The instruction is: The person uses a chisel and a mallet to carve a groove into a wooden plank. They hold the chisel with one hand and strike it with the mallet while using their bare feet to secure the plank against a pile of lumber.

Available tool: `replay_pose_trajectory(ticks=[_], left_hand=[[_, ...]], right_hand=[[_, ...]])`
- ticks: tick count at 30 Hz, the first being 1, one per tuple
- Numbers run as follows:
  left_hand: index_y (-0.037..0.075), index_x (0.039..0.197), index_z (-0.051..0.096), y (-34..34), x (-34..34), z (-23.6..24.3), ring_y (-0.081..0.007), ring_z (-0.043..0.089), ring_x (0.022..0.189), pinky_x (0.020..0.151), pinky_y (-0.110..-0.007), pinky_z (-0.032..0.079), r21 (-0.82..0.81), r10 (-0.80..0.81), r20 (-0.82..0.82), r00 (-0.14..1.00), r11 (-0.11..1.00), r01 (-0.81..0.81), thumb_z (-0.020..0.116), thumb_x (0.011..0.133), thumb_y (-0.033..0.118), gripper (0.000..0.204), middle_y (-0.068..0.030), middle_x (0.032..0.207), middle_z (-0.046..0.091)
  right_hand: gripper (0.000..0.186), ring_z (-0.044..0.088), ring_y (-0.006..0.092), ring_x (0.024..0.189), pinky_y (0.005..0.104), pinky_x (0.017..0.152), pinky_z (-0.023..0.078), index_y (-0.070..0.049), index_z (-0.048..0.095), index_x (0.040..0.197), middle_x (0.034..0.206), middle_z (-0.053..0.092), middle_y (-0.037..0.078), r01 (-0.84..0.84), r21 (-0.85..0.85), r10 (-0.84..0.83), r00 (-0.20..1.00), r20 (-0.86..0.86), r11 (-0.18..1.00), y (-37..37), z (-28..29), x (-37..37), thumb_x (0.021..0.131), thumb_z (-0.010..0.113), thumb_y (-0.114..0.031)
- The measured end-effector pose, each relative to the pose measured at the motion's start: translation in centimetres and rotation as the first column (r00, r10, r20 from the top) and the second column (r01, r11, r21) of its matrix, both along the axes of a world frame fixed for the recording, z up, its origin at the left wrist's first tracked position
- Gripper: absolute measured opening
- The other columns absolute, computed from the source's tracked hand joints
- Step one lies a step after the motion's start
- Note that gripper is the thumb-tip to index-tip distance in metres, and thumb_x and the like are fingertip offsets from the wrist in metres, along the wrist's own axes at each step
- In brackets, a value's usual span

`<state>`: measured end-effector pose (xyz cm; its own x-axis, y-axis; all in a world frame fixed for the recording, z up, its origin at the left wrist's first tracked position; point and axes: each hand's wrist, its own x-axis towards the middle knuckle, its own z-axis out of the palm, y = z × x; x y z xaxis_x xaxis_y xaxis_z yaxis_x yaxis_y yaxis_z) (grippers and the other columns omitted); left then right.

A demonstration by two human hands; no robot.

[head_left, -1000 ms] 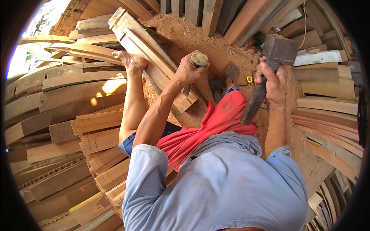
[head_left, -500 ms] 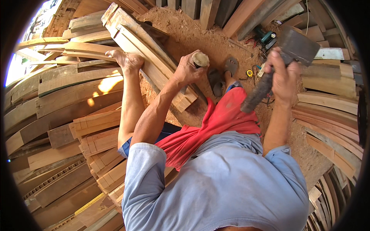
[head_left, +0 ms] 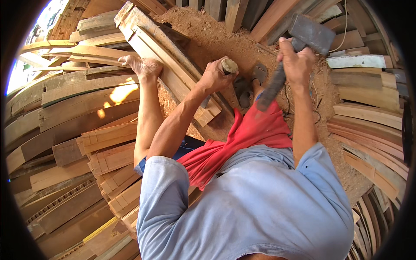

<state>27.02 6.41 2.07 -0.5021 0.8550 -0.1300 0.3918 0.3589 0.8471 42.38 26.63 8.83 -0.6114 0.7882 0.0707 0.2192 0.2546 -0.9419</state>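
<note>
My left hand point(head_left: 213, 77) is wrapped around a chisel point(head_left: 230, 66), whose pale, worn handle end points up at me. Part of the blade shows below the fist, against a long pale timber piece point(head_left: 171, 76); the cutting edge is hidden. My right hand point(head_left: 299, 65) grips a dark mallet point(head_left: 313, 34) by its handle, raised to the right of the chisel and apart from it. The handle's lower end is blurred. My bare left foot point(head_left: 146, 68) rests on the stock beside the timber piece.
Stacked boards point(head_left: 82, 93) fill the left side, and more planks point(head_left: 368, 91) lie along the right. Sawdust and shavings point(head_left: 190, 26) cover the ground ahead. A dark sandal point(head_left: 242, 92) is near my red cloth point(head_left: 264, 125). A thin cable point(head_left: 345, 26) hangs at the upper right.
My right hand has swung the mallet leftward, closer to the chisel, and its head now covers the green power tool seen before. My left hand has shifted very slightly right with the chisel.
</note>
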Motion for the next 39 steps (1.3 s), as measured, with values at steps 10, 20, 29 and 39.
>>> replay_pose_trajectory(ticks=[10, 20, 29, 39], left_hand=[[0.003, 0.112, 0.060, -10.0, -1.3, -4.3, -0.0090, 0.064, 0.082, 0.075, -0.023, 0.054, 0.044, 0.325, 0.169, 0.931, 0.941, -0.336, 0.081, 0.088, 0.015, 0.034, 0.0037, 0.084, 0.063], [0.004, 0.093, 0.058, -0.2, -1.0, 2.2, -0.0062, 0.055, 0.072, 0.065, -0.026, 0.048, 0.229, 0.173, 0.165, 0.971, 0.951, -0.209, 0.077, 0.091, 0.015, 0.023, 0.0041, 0.075, 0.060], [0.004, 0.087, 0.059, 0.3, 0.9, 2.4, -0.0055, 0.053, 0.072, 0.066, -0.027, 0.049, 0.141, 0.072, 0.108, 0.991, 0.986, -0.088, 0.077, 0.090, 0.014, 0.021, 0.0017, 0.074, 0.060], [0.004, 0.093, 0.065, -0.1, 1.7, -0.1, -0.0087, 0.062, 0.079, 0.074, -0.033, 0.055, 0.127, -0.051, 0.083, 0.995, 0.991, 0.040, 0.079, 0.077, 0.008, 0.022, -0.0050, 0.081, 0.069]], right_hand=[[0.034, 0.068, 0.0297, 0.089, 0.0409, 0.082, 0.054, 0.003, 0.067, 0.104, 0.094, 0.069, 0.017, -0.466, -0.144, 0.488, 0.836, 0.251, 0.873, -6.8, -5.9, 2.8, 0.085, 0.073, -0.024], [0.018, 0.055, 0.0070, 0.054, 0.0243, 0.051, 0.045, -0.003, 0.065, 0.090, 0.069, 0.062, 0.000, -0.205, -0.367, 0.209, 0.978, -0.030, 0.907, -2.2, 0.1, 4.5, 0.092, 0.074, -0.019], [0.017, 0.055, 0.0080, 0.054, 0.0254, 0.051, 0.043, -0.005, 0.067, 0.087, 0.065, 0.060, -0.001, -0.076, -0.226, 0.041, 0.987, -0.157, 0.971, 0.9, 1.9, 4.9, 0.094, 0.072, -0.020], [0.031, 0.063, 0.0180, 0.064, 0.0380, 0.062, 0.052, 0.006, 0.063, 0.091, 0.074, 0.065, 0.008, -0.460, -0.081, 0.461, 0.834, 0.302, 0.884, -3.2, -2.5, 3.3, 0.089, 0.070, -0.024]])
